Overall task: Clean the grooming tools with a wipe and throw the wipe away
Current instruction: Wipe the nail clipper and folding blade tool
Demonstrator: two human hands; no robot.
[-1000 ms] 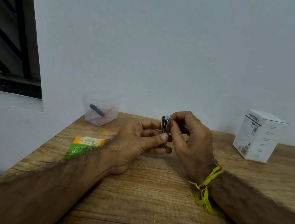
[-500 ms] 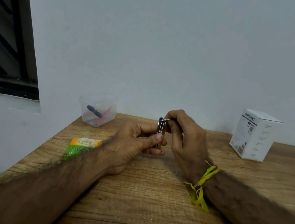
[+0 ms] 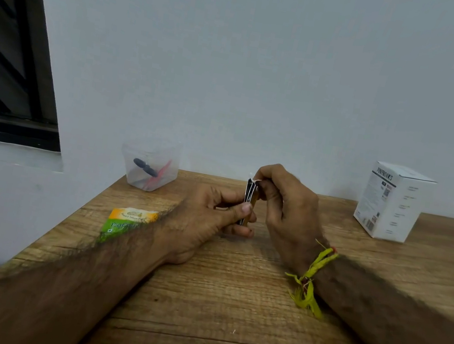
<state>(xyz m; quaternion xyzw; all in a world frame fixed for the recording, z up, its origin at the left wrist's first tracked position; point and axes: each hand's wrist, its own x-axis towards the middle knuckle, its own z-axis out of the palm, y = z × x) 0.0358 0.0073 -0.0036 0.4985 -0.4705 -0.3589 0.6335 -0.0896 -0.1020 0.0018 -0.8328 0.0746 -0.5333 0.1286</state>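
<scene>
**A:** What are the fingers doing right now?

**B:** The left hand point(image 3: 206, 216) pinches the lower part of a small, dark, flat sachet point(image 3: 248, 199) stood on edge, thumb across its front. The right hand point(image 3: 283, 202) curls over the top and nips a torn white corner there. Both are clenched on that one packet, held just above the wooden table point(image 3: 227, 307).

**A:** So is the wipe out yet?

**B:** I see no wipe unfolded. My guess is the packet is only being torn open, so this is an early step.

**A:** And the grooming tools?

**B:** Beyond the left fingers, well apart, a clear plastic tub point(image 3: 150, 165) stands by the wall with a dark oval-headed tool point(image 3: 145, 167) and a slim red tool point(image 3: 160, 174) inside. Neither looks touched. Cleaning and binning the wipe both seem left to do; no bin is in view.

**A:** Anything else around?

**B:** A green and orange pouch point(image 3: 124, 222) lies beside the left forearm, and a white printed cardboard box point(image 3: 392, 202) stands far past the right fingers.
</scene>
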